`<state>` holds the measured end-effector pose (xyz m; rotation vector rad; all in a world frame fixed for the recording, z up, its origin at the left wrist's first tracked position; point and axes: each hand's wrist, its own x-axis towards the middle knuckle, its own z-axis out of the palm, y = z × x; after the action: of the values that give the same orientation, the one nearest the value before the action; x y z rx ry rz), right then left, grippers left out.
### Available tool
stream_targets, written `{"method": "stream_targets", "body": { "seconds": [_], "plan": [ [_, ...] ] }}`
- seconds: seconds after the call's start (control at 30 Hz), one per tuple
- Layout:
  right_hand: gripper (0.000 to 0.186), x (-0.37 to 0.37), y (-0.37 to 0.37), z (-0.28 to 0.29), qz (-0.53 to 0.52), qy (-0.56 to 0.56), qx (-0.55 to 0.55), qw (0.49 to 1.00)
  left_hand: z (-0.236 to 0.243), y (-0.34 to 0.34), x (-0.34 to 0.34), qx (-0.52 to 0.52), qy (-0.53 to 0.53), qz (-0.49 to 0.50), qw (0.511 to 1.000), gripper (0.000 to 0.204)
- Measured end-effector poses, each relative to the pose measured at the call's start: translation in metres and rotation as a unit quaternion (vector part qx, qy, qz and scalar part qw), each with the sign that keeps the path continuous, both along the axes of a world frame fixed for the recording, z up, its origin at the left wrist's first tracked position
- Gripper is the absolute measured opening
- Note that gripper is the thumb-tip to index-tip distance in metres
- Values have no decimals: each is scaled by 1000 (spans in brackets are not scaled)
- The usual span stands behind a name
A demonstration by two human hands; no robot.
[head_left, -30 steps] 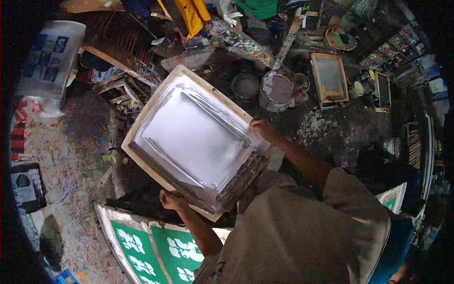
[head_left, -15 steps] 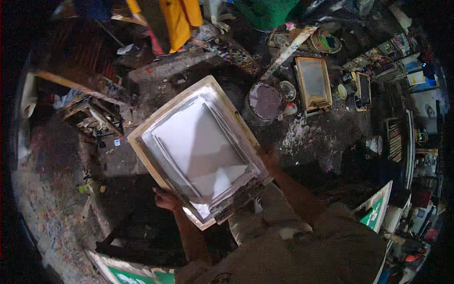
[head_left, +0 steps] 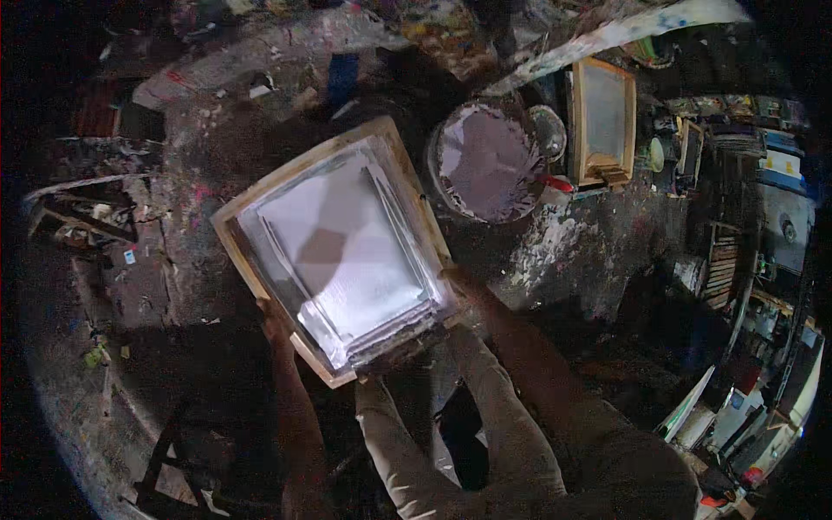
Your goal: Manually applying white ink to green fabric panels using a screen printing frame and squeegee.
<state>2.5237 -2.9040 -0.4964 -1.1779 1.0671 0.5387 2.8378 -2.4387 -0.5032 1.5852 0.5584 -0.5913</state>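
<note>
I hold a wooden screen-printing frame [head_left: 426,225] tilted in front of my legs. Its pale mesh [head_left: 381,277] shines and has smeared, whitish edges; shadow falls across its upper middle. My left hand [head_left: 274,319] is closed on the frame's left side, low down. On the opposite side, my right hand [head_left: 461,284] grips the lower right edge, its fingers partly hidden in dark shadow. A dark, paint-crusted strip [head_left: 403,348] runs along the near edge. Beyond the frame's right corner stands a round tub [head_left: 487,160] of greyish-mauve paint.
Another wooden frame [head_left: 603,121] stands at the upper right, beside a small round container [head_left: 546,132]. A splash of white paint [head_left: 555,238] marks the dark floor. Scrap wood [head_left: 87,217] lies at the far left. Shelves and panels [head_left: 784,208] line the right side.
The screen-printing frame has turned to stand more upright in view, both hands still on it. My view has shifted: the tub looks larger, and the yellow cloth has gone out of sight.
</note>
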Motion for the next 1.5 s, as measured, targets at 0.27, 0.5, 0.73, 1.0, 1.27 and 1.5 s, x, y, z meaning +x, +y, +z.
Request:
{"method": "stream_targets", "body": {
  "seconds": [0.27,0.5,0.73,1.0,1.27,1.5],
  "plan": [
    [49,11,-35,42,71,35,-98,992,-62,-5,-11,-100,39,53,993,48],
    [44,43,-133,213,158,94,-574,798,-77,2,5,-201,80,98,971,46],
    [32,94,-233,210,377,174,-603,681,-73,6,2,-34,153,153,976,51],
    [29,124,-245,251,532,238,-446,680,-47,18,-35,-57,93,-6,994,72],
    [18,103,-227,222,515,134,-619,578,-44,-42,-55,343,-195,16,919,70],
    [32,88,-231,193,467,236,-544,656,-30,25,-53,-197,61,-27,978,68]
  ]
}}
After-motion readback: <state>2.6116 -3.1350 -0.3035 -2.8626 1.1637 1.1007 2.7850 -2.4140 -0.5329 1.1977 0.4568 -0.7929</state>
